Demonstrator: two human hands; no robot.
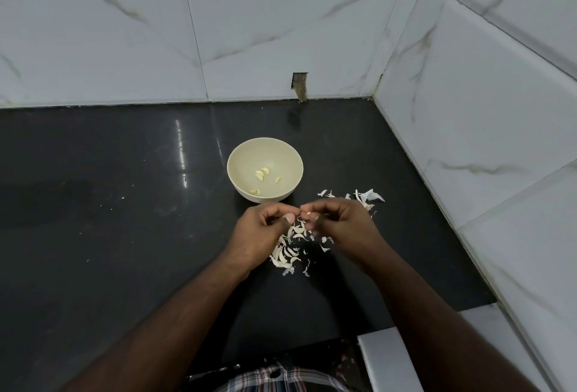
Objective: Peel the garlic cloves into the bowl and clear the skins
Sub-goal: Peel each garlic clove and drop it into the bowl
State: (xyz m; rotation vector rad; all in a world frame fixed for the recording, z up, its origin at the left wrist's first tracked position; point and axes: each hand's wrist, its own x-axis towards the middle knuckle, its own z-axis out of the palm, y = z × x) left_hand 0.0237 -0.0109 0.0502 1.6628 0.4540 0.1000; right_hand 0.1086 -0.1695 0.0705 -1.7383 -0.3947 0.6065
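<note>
Head view: both hands meet just in front of the bowl (pixel 237 154) — the right hand (pixel 340 229) pinches a clove (pixel 308 213), the left hand (pixel 259 235) pinches at its skin. Peeled cloves (pixel 261 174) lie in the bowl; skins (pixel 288 255) litter the counter (pixel 125 204) beneath.

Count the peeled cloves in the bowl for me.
5 in the bowl: two touching near the centre, one alone to their right, two at the near wall. None seems hidden.
</note>
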